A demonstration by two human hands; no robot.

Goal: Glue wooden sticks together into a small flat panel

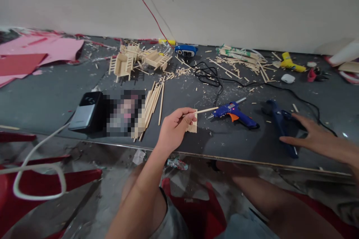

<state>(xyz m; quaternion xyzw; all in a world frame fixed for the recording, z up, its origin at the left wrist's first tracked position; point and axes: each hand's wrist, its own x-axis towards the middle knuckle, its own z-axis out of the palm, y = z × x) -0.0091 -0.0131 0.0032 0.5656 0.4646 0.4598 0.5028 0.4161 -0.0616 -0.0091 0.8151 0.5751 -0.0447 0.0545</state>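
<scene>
My left hand (176, 127) is closed in a pinch on a thin wooden stick (206, 110), which points right toward the glue gun. Partly behind those fingers, a small panel of sticks laid side by side (192, 126) lies on the dark table. The blue glue gun (234, 114) with an orange trigger rests on its side, its nozzle close to the stick's end. At the right, my right hand (311, 132) has its thumb and fingers spread around a blue-handled hand tool (280, 127). That tool is blurred, and I cannot make out its kind.
Loose sticks (151, 104) lie left of my left hand, beside a power bank (86, 110) with a white cable. Small stick-built furniture models (123, 63) stand farther back. A black cord (238, 80) crosses the table among scraps. Pink sheets (56, 46) lie far left.
</scene>
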